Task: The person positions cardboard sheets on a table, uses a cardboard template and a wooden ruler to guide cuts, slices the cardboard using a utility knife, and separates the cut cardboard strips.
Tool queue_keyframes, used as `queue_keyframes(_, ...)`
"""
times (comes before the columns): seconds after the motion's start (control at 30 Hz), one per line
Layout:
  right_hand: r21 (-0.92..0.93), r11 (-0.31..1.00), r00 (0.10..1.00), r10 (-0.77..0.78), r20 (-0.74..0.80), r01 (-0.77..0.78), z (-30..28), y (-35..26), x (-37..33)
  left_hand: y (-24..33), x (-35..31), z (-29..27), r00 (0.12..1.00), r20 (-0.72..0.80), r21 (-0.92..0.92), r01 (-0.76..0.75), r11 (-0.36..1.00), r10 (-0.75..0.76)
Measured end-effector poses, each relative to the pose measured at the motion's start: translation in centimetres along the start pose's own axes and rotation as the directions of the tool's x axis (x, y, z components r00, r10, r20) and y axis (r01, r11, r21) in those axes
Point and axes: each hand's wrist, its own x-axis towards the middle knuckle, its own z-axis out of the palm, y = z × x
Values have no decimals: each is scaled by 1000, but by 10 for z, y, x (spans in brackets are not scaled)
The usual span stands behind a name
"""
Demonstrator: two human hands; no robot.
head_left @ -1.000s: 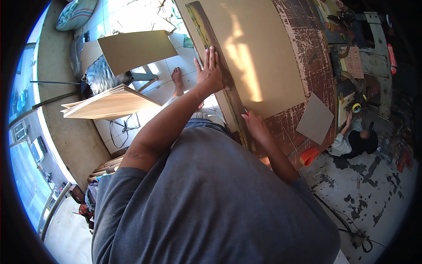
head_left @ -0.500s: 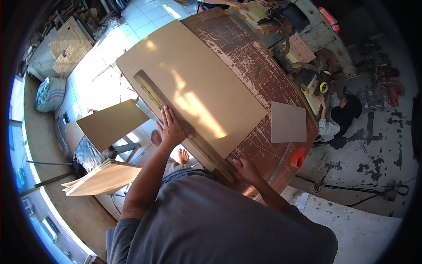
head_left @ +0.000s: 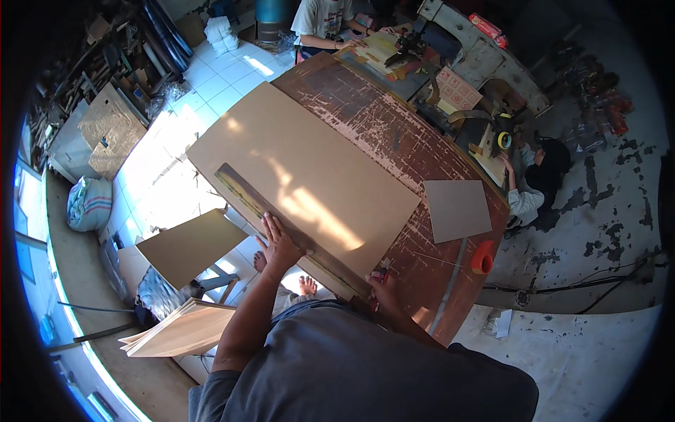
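Observation:
A large brown board [head_left: 330,169] lies flat on the worn red-brown table [head_left: 351,105]. Along its near left edge runs a long dark wooden straightedge [head_left: 242,191]. My left hand [head_left: 281,243] presses on this straightedge with its fingers spread, open. Close to the straightedge's near end, at the board's near corner, my right hand [head_left: 383,290] is closed around a slim red tool [head_left: 384,266] that looks like a cutter; its tip is too small to make out. A smaller grey-brown board [head_left: 458,211] lies on the table to the right.
An orange-red tape roll [head_left: 482,257] sits at the table's right edge. Left of the table are a leaning panel [head_left: 191,246] and a stack of thin boards [head_left: 184,330]. One person [head_left: 325,24] works at the far side, another [head_left: 538,176] at the right beside machinery [head_left: 485,70].
The view has tilted, so the scene sits lower and more of the far side shows. The red tool now shows in my right hand. My left hand stays on the straightedge.

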Motion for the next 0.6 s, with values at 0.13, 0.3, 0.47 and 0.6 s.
queue_keyframes(0.13,33,999,1000,-10,14,10,-10,3,12,6,4,-3,1000,18,-27,-2,1000,3)
queue_keyframes(0.3,109,994,997,-3,74,-5,-9,-5,27,6,13,-3,1000,19,20,12,1000,-13)
queue_keyframes(0.47,231,966,989,94,118,-119,9,-25,11,5,12,1,999,31,51,18,999,-20)
queue_keyframes(0.6,273,960,982,16,186,-67,-1,-27,10,1,11,4,999,26,73,24,997,-26)
